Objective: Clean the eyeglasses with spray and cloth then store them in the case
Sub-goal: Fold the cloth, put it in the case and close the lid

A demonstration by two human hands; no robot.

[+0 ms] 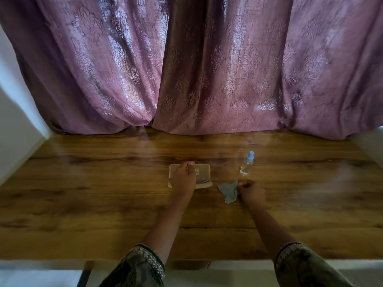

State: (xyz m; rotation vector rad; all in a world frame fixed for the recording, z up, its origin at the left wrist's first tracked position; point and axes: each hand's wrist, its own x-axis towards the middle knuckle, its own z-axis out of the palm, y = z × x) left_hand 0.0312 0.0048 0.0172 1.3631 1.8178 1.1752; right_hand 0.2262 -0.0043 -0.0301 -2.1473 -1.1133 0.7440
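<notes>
Both forearms reach forward over the table [103, 193]. The left hand [183, 179] lies on the one case [204, 170], fingers curled over its lid. The glasses [202, 180] seem to lie inside, blurred. The right hand [251, 193] pinches the one grey cloth [228, 190]. One spray bottle [247, 163] stands just behind.

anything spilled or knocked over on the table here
Nothing stands out. The spray bottle stands upright with its blue cap on, and no puddle shows on the table. The case lies flat, held by the left hand; the cloth is crumpled only where the right hand pinches it.
</notes>
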